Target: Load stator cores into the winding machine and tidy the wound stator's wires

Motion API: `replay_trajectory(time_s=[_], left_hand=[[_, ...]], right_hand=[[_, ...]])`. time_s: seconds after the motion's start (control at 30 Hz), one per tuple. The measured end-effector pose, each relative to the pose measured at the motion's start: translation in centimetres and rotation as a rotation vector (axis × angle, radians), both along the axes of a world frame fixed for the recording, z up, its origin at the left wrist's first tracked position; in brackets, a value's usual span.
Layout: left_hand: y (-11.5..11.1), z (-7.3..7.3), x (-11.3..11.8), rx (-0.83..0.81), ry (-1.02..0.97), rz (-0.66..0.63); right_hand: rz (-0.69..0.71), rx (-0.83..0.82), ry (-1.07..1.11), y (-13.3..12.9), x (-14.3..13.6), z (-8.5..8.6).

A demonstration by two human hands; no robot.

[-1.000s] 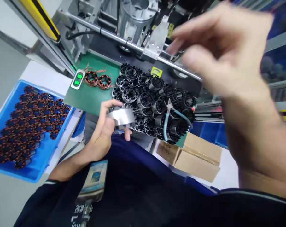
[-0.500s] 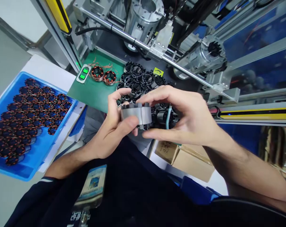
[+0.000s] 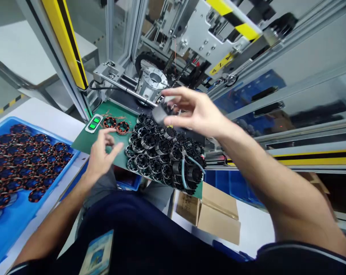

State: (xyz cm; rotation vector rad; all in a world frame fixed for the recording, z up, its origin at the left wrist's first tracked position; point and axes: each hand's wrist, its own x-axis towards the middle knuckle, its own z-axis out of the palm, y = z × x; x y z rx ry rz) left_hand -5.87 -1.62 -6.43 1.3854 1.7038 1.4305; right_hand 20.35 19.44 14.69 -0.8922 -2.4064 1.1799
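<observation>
At the far left a blue tray (image 3: 7, 225) holds rows of copper-wound rings. Next to it, the left hand (image 3: 102, 154) hovers over the green mat (image 3: 87, 139), fingers loosely spread and holding nothing, just short of two wound rings (image 3: 116, 125) beside a green-lit switch box (image 3: 93, 123). A heap of black rings (image 3: 161, 154) fills the middle of the surface. Above its far edge the right hand (image 3: 194, 112) pinches a grey metal ring (image 3: 163, 110), blurred, fingers closed around its rim, close to the round metal holder (image 3: 153, 81) of the machine behind. Seating it well likely calls for keeping the ring level, lining it up squarely over the holder and keeping fingertips off the copper wire strands.
</observation>
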Motion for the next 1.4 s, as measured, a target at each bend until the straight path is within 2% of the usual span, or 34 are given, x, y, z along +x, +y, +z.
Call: replay_trajectory(time_s=[0.03, 0.07, 0.13, 0.2, 0.3, 0.43, 0.8, 1.07, 1.23, 1.33, 1.4], left_hand=[[0.8, -1.7, -1.0, -0.027, 0.160, 0.131], [1.5, -3.2, -1.7, -0.043, 0.226, 0.195], [2.3, -5.6, -2.3, -0.049, 0.315, 0.237], [2.6, -6.9, -2.1, -0.023, 0.374, 0.229], [2.4, -7.5, -1.5, 0.038, 0.442, 0.265], [2.1, -7.6, -1.6, 0.120, 0.486, 0.297], [1.9, -7.9, -1.7, 0.221, 0.490, 0.305], [2.0, -7.8, -1.8, 0.237, 0.495, 0.302], [2.0, -7.7, -1.8, 0.222, 0.497, 0.301], [1.9, -7.6, -1.8, 0.186, 0.502, 0.285], [1.9, -7.4, -1.7, 0.162, 0.506, 0.271]], right_hand=[[-0.035, 0.122, -0.004, 3.0, -0.8, 0.0], [-0.075, 0.222, -0.023, 6.0, -1.6, -0.2], [-0.145, 0.370, -0.033, 11.9, -3.3, -1.3], [-0.200, 0.453, -0.065, 16.6, -4.9, -2.8], [-0.238, 0.503, -0.154, 20.5, -6.6, -4.8], [-0.162, 0.490, -0.244, 21.7, -7.4, -5.4], [-0.047, 0.457, -0.402, 23.7, -8.6, -3.1], [-0.080, 0.469, -0.458, 23.5, -9.3, -2.6], [-0.063, 0.449, -0.474, 23.9, -8.9, -3.5], [0.011, 0.437, -0.471, 24.4, -9.1, -4.0], [0.089, 0.461, -0.500, 24.4, -9.8, -3.5]])
